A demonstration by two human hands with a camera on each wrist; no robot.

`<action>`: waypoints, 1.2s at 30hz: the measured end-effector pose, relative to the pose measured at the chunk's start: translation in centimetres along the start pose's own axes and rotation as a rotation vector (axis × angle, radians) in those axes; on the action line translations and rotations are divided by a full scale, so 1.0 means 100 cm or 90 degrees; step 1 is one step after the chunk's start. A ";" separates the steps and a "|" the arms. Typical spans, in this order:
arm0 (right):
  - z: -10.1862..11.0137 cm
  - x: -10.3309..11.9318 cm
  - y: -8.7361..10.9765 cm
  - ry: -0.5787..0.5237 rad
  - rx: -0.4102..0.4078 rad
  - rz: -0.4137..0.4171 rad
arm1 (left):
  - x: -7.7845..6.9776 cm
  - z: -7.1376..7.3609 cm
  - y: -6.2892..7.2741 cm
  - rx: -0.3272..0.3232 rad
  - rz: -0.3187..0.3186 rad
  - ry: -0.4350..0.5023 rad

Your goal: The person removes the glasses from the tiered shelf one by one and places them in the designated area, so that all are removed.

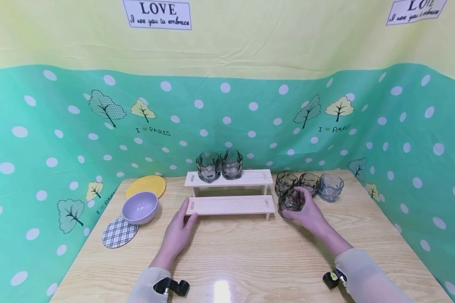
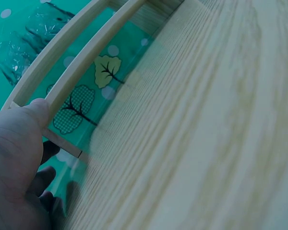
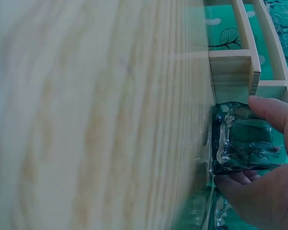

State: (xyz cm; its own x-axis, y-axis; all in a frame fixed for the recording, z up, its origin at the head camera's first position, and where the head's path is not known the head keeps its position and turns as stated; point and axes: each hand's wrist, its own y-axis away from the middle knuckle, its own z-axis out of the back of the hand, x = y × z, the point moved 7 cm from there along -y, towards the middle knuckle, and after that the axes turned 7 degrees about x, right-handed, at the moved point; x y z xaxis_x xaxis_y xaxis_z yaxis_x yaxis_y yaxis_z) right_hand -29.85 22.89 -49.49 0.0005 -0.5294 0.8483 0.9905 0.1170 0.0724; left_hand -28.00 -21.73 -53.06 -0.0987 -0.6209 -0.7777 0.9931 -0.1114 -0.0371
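A two-step wooden shelf [image 1: 229, 205] stands in the middle of the table. At the left end of its lower step, my left hand [image 1: 177, 235] holds the corner, with the thumb [image 2: 38, 111] on the front edge and the fingers round the side. My right hand [image 1: 311, 215] grips a dark faceted glass tumbler [image 1: 290, 202] between thumb and fingers, just right of the lower step. In the right wrist view this tumbler [image 3: 242, 139] is upright, its base close to the tabletop. Two grey glass tumblers [image 1: 208, 167] stand side by side on the upper step.
Behind the gripped tumbler are two more dark tumblers [image 1: 309, 183] and a bluish tumbler [image 1: 330, 187]. On the left lie a yellow plate [image 1: 151, 185], a purple bowl [image 1: 140, 208] and a checked round coaster [image 1: 117, 235]. A green dotted cloth [image 1: 227, 109] hangs around the table.
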 end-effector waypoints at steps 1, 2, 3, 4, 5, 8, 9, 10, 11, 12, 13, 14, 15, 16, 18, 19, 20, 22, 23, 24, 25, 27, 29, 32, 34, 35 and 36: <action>0.000 0.000 0.000 0.001 0.001 -0.001 | 0.000 0.000 0.000 0.000 0.000 0.000; 0.000 -0.001 0.000 0.003 0.002 -0.002 | 0.000 0.000 0.000 0.000 0.000 0.000; 0.000 -0.001 -0.001 0.004 0.002 -0.002 | 0.000 0.000 -0.001 0.000 0.000 -0.001; 0.000 -0.001 -0.001 0.005 0.002 -0.002 | 0.000 0.000 -0.001 0.000 0.000 -0.001; 0.000 -0.002 -0.002 0.008 0.002 -0.002 | 0.000 0.000 -0.001 0.000 0.001 -0.001; 0.000 -0.002 -0.002 0.009 0.003 -0.002 | 0.000 0.000 -0.001 -0.002 0.002 -0.002; 0.001 -0.001 -0.001 0.009 0.003 -0.003 | 0.000 0.000 -0.001 -0.003 0.002 -0.002; 0.000 -0.001 -0.001 0.007 0.003 -0.006 | 0.000 0.000 -0.001 -0.003 0.003 -0.003; 0.001 -0.001 -0.001 0.006 0.005 -0.008 | 0.000 0.000 -0.001 -0.003 0.003 -0.003; 0.001 0.000 0.000 0.008 0.005 -0.010 | 0.000 0.000 -0.001 -0.003 0.004 -0.004; 0.001 0.000 0.000 0.007 0.006 -0.012 | 0.000 0.000 -0.001 -0.002 0.004 -0.005; 0.002 0.000 0.001 0.007 0.008 -0.014 | 0.000 0.000 -0.001 -0.002 0.005 -0.006; 0.003 0.000 0.001 0.006 0.009 -0.014 | 0.000 0.000 -0.001 -0.002 0.006 -0.007; 0.004 0.001 0.002 0.009 0.010 -0.010 | 0.000 0.000 -0.001 -0.002 0.007 -0.006; 0.007 0.002 0.002 0.011 0.010 0.000 | 0.000 0.000 0.000 -0.001 0.008 -0.006; 0.009 0.000 0.001 0.013 0.002 0.017 | 0.000 0.000 0.000 -0.001 0.009 -0.005; 0.010 0.002 0.001 0.012 0.001 0.023 | 0.000 0.000 0.000 0.000 0.009 -0.004; 0.012 0.006 0.002 0.010 -0.001 0.038 | 0.000 0.000 0.000 0.000 0.010 -0.003; 0.013 0.009 0.003 0.004 -0.003 0.041 | 0.000 0.000 0.000 0.000 0.010 -0.003; 0.014 0.012 0.003 -0.001 -0.004 0.044 | -0.001 0.000 0.000 0.000 0.010 -0.003; 0.015 0.015 0.004 -0.002 -0.006 0.049 | -0.001 0.000 0.000 0.000 0.010 -0.004; 0.017 0.025 0.007 -0.005 -0.002 0.048 | -0.001 0.000 0.000 0.000 0.009 -0.005; 0.019 0.033 0.009 0.001 -0.006 0.056 | -0.001 0.000 0.000 -0.001 0.008 -0.005; 0.022 0.043 0.010 0.011 -0.010 0.066 | -0.001 0.000 0.000 -0.002 0.006 -0.004; 0.024 0.048 0.011 0.006 -0.009 0.069 | -0.001 0.000 0.000 -0.001 0.006 -0.003; 0.024 0.050 0.011 0.003 -0.010 0.070 | -0.001 0.000 0.001 -0.001 0.007 -0.002; 0.025 0.052 0.011 -0.001 -0.010 0.073 | -0.001 0.000 0.001 0.000 0.007 -0.002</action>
State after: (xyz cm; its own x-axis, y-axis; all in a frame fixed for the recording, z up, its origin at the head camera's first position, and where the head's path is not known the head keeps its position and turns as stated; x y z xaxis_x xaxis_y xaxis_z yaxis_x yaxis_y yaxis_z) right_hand -29.10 22.33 -43.65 0.1134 -0.5127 0.8510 0.9860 0.1632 -0.0331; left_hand -27.92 -21.66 -52.94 -0.0882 -0.6241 -0.7764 0.9941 -0.1044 -0.0291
